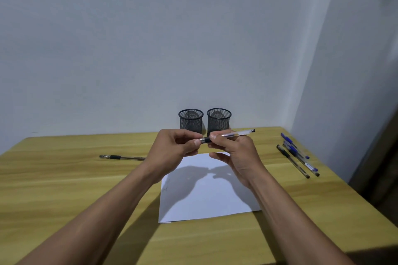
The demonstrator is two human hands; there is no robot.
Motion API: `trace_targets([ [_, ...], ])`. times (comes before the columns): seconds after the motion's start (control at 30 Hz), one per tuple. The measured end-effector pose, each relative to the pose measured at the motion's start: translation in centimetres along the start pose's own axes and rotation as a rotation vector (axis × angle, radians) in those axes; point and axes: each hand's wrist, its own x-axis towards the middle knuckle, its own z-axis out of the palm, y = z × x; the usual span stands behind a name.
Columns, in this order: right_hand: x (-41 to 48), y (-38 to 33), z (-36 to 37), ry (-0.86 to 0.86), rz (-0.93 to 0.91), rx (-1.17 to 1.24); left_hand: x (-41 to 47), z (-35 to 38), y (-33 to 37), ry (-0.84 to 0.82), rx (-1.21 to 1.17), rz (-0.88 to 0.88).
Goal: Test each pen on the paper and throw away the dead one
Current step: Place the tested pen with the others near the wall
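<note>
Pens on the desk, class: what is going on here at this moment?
A person holds a clear pen in both hands above the paper: the right hand grips the barrel, the left hand pinches the dark tip end, perhaps at its cap. A single pen lies on the table to the left, a group of pens to the right. Two mesh cups stand at the back.

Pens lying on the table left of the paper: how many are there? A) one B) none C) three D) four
A: a single pen lies on the table left of the paper; the other loose pens lie at the right.
</note>
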Motion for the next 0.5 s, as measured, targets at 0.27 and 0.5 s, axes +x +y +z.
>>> trace_targets([
  [0.27,-0.7,-2.2,-4.9,0.086,-0.014,-0.102,2.0,0.6,0.1,-0.042,0.074,-0.024],
  [0.5,-2.7,-3.5,-10.8,0.162,-0.122,-0.755,5.1,6.9,0.3,-0.181,0.068,-0.007],
])
